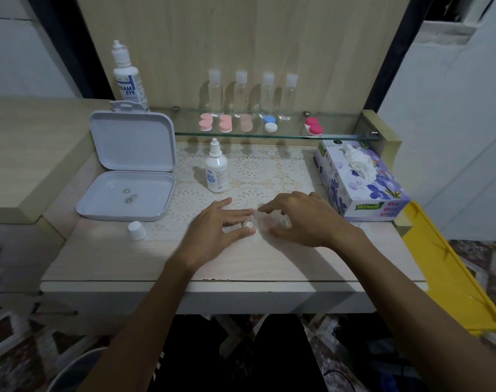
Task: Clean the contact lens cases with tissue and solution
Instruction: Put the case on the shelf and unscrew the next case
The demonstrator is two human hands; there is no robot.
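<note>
Both hands rested over a clear contact lens case [259, 222] near the centre of the desk [241, 264], at about 6 o'clock from the small solution bottle [216, 170]. We judged this spot chosen to keep bottle and tissues within one reach. The left hand [217, 230] lay with fingers spread and nearly straight, fingertips touching the case's left end, apparently steadying it. The right hand [303, 219] arched over the right end with fingers curved; whether it pinched the case or merely hovered, we could not tell.

The bottle stood uncapped, its white cap [136, 230] set aside at 8 o'clock. The tissue box [362, 182], at 3 o'clock, read "Mysoft", one tissue pulled up ready. The large bottle [128, 77], at 11 o'clock, showed "EAM EYE". An open grey storage box [129, 176] lay at 9 o'clock. Coloured lens cases [252, 123] waited on the glass shelf [340, 135] at 12 o'clock.
</note>
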